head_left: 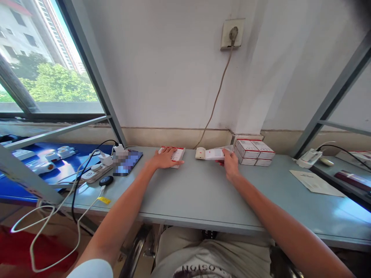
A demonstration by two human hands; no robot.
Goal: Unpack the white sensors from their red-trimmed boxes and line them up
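My left hand point(165, 158) lies on a small white box with red edges point(179, 155), its fingers spread over the top and the thumb toward the near right side. Between the fingers of my right hand point(230, 163) is a flat white packet point(213, 154), gripped at its right end. Something clear and shiny shows near the fingertips; I cannot tell what it is. At the packet's left end is a beige piece point(200, 153) with a small red mark. Just right of my right hand stand stacked red-and-white boxes point(247, 150), two layers high.
On the left are a phone point(127, 163), a power strip point(97, 173), a round black device point(106, 180) and loose white cables. A paper sheet point(315, 183) and a white adapter point(308, 157) lie right. Metal frame posts rise at both sides; a cord point(217, 96) hangs behind.
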